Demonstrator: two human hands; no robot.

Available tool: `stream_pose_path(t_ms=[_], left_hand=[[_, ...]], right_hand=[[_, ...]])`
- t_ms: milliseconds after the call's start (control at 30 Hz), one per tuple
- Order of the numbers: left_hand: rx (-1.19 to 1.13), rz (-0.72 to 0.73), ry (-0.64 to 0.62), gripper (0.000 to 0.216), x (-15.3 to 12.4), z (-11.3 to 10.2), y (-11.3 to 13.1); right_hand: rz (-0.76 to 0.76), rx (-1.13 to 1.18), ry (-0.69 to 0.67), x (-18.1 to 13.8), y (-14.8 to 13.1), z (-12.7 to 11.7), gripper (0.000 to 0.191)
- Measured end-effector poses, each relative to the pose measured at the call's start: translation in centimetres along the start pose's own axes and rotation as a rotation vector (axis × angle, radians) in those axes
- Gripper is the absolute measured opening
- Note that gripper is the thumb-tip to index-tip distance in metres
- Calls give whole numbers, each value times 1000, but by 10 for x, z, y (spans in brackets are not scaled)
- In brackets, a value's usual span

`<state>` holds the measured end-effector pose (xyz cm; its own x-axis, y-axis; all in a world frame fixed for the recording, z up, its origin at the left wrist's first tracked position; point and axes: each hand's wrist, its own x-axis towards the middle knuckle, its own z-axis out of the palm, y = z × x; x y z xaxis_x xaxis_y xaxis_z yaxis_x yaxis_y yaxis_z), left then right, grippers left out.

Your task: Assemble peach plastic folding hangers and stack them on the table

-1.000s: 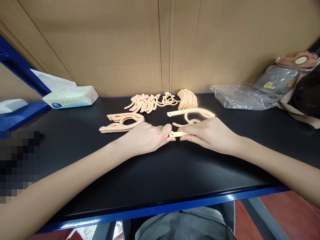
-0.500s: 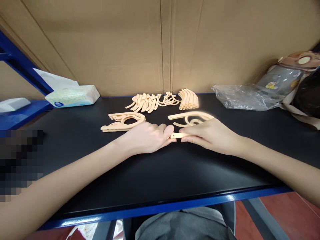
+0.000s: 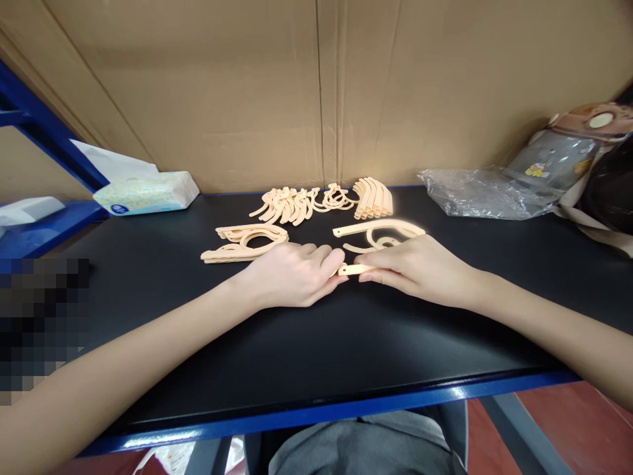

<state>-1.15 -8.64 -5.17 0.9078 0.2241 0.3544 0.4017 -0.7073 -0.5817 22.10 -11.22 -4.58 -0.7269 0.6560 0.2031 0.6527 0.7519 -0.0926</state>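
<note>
My right hand point(image 3: 418, 267) is closed around a cream plastic hanger arm point(image 3: 352, 269), whose end with a small hole sticks out to the left. Facing it, my left hand point(image 3: 301, 274) is closed in a pinch against that end. A sliver of cream shows between its fingers, but I cannot make out what it is. Behind my left hand lies a stack of folded cream hangers point(image 3: 237, 253). Just beyond my right hand rest a loose curved hanger arm point(image 3: 361, 227) and a hook piece point(image 3: 357, 249), partly hidden by the hand.
At the back of the black table point(image 3: 306, 356) lie a pile of curved arms point(image 3: 287, 206), several hooks point(image 3: 333, 198) and a row of arms point(image 3: 373, 198). A tissue pack point(image 3: 153, 192) stands left; a clear plastic bag point(image 3: 479, 191) and a bottle point(image 3: 554, 155) are right.
My left fingers have shifted slightly at the arm's end, and a sliver of cream now shows between them. My right hand keeps its hold.
</note>
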Motion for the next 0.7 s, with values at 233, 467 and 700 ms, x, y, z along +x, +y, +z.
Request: stream_pose_path(t_ms=[233, 467, 700], left_hand=[[33, 23, 40, 31, 0, -2, 1], [-44, -6, -46, 30, 0, -2, 0], [-74, -8, -35, 29, 0, -1, -1]], right_hand=[[-2, -8, -8, 0, 1, 1, 36], [-1, -14, -4, 0, 1, 1, 38], [-11, -41, 16, -1, 1, 3, 37]])
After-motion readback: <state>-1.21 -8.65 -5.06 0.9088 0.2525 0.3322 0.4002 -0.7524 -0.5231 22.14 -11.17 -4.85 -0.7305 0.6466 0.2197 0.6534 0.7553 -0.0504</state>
